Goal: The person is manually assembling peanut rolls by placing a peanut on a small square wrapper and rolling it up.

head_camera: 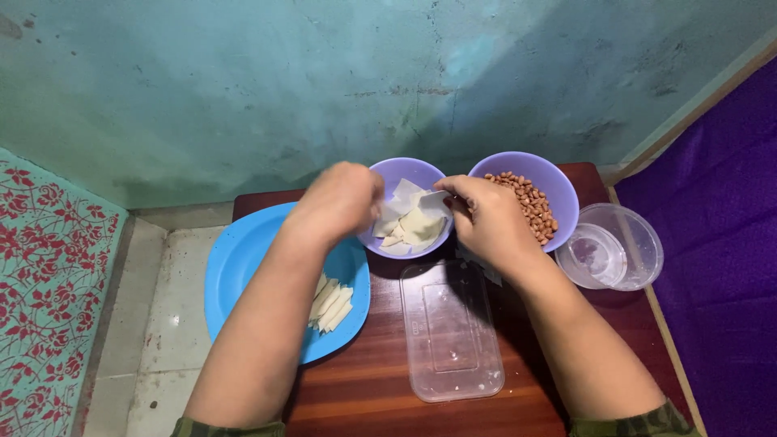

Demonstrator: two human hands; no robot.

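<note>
plate (243,267) left | wrapper bowl (409,174) centre | peanut bowl (534,174) right | lid (451,332) in front

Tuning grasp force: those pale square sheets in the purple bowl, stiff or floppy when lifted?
Likely floppy: the sheets lie bent and overlapped in the bowl. Probably light, since they look very thin. Maybe clingy: both the left hand and the right hand are at the stack, as if peeling one free.
</note>
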